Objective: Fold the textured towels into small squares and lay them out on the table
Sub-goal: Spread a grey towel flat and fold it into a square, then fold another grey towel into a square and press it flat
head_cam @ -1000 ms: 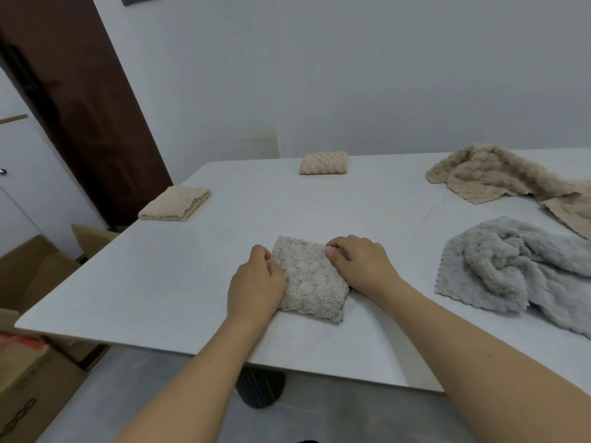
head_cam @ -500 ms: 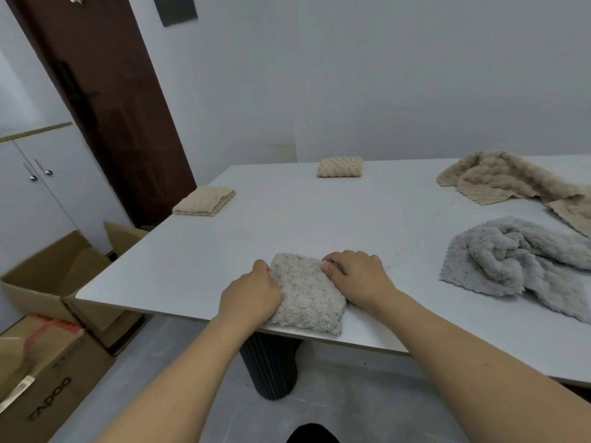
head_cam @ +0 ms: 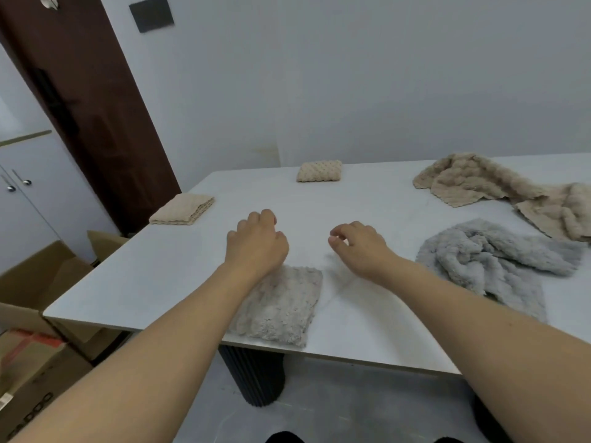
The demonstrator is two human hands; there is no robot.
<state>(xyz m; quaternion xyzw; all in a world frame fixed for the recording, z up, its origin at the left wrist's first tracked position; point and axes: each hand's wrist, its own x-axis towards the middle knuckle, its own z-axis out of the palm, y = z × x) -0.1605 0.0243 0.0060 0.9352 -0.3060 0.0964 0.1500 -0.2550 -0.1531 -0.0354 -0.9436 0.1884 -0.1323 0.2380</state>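
A folded light-grey towel (head_cam: 281,306) lies flat at the near edge of the white table (head_cam: 160,276), partly under my left forearm. My left hand (head_cam: 256,243) hovers beyond it with the fingers curled shut and nothing in them. My right hand (head_cam: 358,247) hovers to the right, fingers loosely curled and apart, holding nothing. Two folded beige squares lie further off: one (head_cam: 183,208) at the left edge, one (head_cam: 319,171) at the far edge. A crumpled grey towel (head_cam: 492,260) and a crumpled beige towel (head_cam: 486,183) lie unfolded on the right.
Cardboard boxes (head_cam: 35,302) stand on the floor to the left of the table. A dark brown door (head_cam: 92,100) and a white cabinet (head_cam: 22,199) are behind them. A black fluted pedestal (head_cam: 256,375) holds the table up.
Both hands have let go of the folded light-grey towel and lifted away over the table. The towel now lies closer to the near edge in view, as my head has moved back.
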